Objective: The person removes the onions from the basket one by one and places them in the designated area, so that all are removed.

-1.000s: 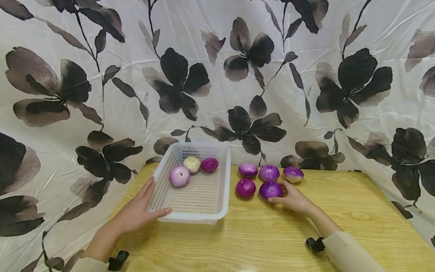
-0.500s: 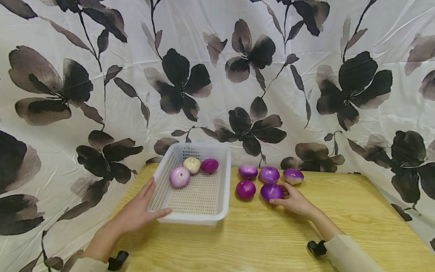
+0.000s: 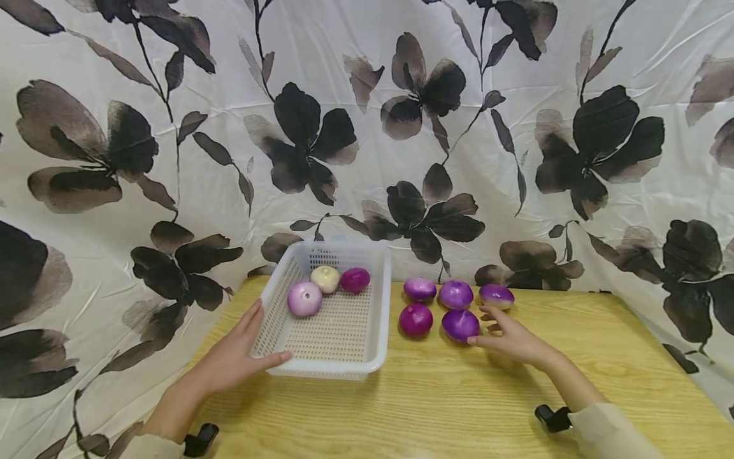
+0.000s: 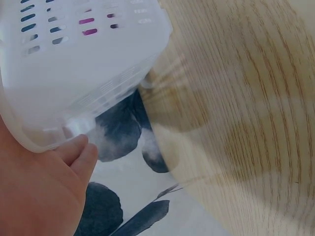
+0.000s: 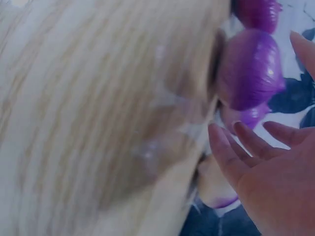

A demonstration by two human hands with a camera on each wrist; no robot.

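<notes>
My left hand [image 3: 237, 354] holds the near left corner of a white perforated plastic basket [image 3: 381, 319], its thumb on the front rim and fingers along the left wall. In the left wrist view, two fingertips touch the basket's side under the rim. The basket contains a pale purple onion [image 3: 304, 299], a cream onion [image 3: 325, 279] and a magenta onion [image 3: 355, 280]. Fingers spread and holding nothing, my right hand [image 3: 513, 341] is just right of a dark purple onion [image 3: 460, 326] on the table. The right wrist view shows a gap between thumb and fingers beside the dark purple onion [image 5: 250, 71].
Left of the dark purple onion lies another magenta onion [image 3: 415, 320]. Behind them stand a light purple onion [image 3: 420, 289], a purple onion [image 3: 455, 294] and a purple-and-cream onion [image 3: 496, 296]. A floral cloth [image 3: 401, 159] hangs behind the wooden table [image 3: 413, 408].
My right hand has let go of the dark purple onion and drawn slightly right. That onion has shifted and tilted a little. My left hand and the basket stay in place.
</notes>
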